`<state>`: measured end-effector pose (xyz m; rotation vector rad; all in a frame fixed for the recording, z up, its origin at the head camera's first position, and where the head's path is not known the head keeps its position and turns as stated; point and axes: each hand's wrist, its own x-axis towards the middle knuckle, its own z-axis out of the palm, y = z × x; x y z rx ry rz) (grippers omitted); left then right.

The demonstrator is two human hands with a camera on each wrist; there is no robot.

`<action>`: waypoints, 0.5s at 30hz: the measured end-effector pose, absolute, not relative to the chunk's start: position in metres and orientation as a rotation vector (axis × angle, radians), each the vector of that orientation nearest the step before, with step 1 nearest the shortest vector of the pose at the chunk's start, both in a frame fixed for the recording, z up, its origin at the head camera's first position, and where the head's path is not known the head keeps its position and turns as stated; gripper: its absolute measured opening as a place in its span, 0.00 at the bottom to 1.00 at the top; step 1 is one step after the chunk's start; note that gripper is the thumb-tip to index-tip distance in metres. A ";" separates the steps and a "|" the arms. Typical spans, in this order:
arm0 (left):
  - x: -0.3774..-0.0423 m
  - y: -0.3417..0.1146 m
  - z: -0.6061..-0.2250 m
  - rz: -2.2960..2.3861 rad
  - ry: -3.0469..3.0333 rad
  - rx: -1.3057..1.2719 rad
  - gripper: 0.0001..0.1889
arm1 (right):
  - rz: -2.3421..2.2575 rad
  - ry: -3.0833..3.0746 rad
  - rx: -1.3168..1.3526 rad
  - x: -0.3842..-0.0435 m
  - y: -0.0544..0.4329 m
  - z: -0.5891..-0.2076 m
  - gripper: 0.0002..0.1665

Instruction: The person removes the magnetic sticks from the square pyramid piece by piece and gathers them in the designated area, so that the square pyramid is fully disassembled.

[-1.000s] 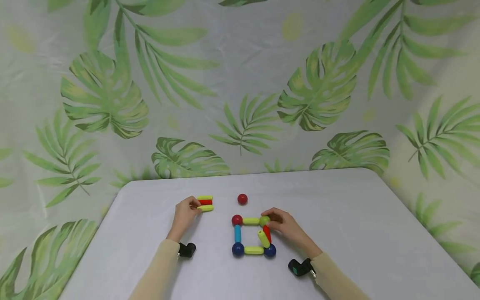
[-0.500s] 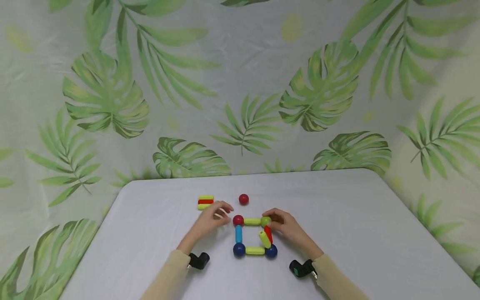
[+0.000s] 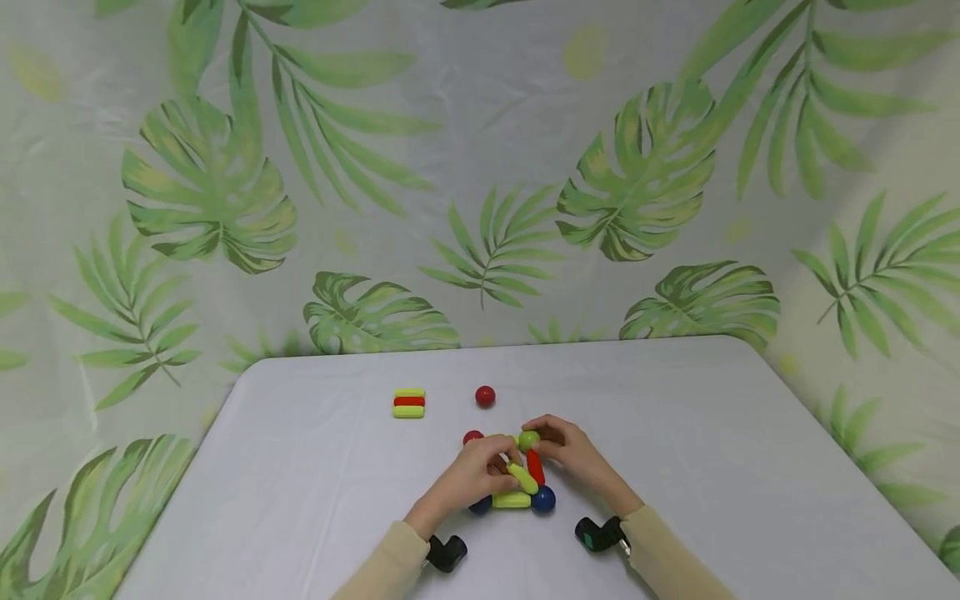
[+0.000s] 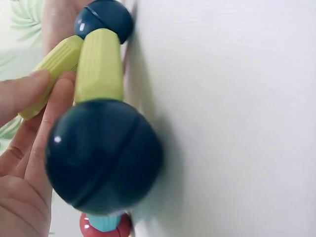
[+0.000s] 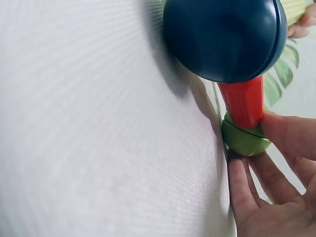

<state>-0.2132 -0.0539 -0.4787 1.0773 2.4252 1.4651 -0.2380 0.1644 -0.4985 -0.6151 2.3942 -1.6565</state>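
Yellow-green ridged plastic stick (image 3: 522, 478), pinched in the thumb and fingers of the person's left hand (image 3: 472, 472), slants up from a glossy dark blue plastic ball (image 3: 543, 499) on the pale cloth-covered table (image 3: 675, 433). Opposite, I see the right hand's (image 3: 573, 452) thumb and fingertips grasping a round light green plastic ball (image 3: 528, 440), joined to that blue one by a red plastic stick (image 3: 535, 468).
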 end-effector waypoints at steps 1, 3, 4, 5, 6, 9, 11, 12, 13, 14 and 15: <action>-0.213 -0.055 -0.479 1.456 2.457 1.075 0.11 | -1.662 2.387 -0.610 -0.238 0.164 -0.498 0.16; -0.214 -0.058 -0.478 1.458 2.500 1.053 0.11 | -1.672 2.373 -0.596 -0.238 0.164 -0.499 0.16; -0.214 -0.061 -0.477 1.467 2.509 1.033 0.11 | -1.676 2.367 -0.591 -0.238 0.163 -0.499 0.16; -0.214 -0.065 -0.476 1.481 2.511 1.005 0.11 | -1.676 2.364 -0.587 -0.238 0.163 -0.498 0.16; -0.214 -0.069 -0.475 1.503 2.510 0.972 0.11 | -1.671 2.368 -0.576 -0.237 0.162 -0.498 0.16; -0.216 -0.090 -0.472 1.600 2.477 0.853 0.10 | -1.651 2.384 -0.557 -0.236 0.161 -0.497 0.16; -0.220 -0.110 -0.472 1.651 2.521 0.737 0.09 | -1.644 2.397 -0.549 -0.234 0.160 -0.496 0.16; -0.222 -0.119 -0.472 1.678 2.555 0.658 0.10 | -1.643 2.403 -0.546 -0.233 0.160 -0.496 0.16; -0.226 -0.129 -0.472 1.705 2.587 0.573 0.10 | -1.647 2.405 -0.543 -0.233 0.161 -0.497 0.15; -0.229 -0.138 -0.473 1.714 2.630 0.486 0.10 | -1.649 2.408 -0.546 -0.233 0.161 -0.497 0.15; -0.234 -0.147 -0.473 1.701 2.683 0.393 0.10 | -1.652 2.408 -0.553 -0.233 0.162 -0.497 0.15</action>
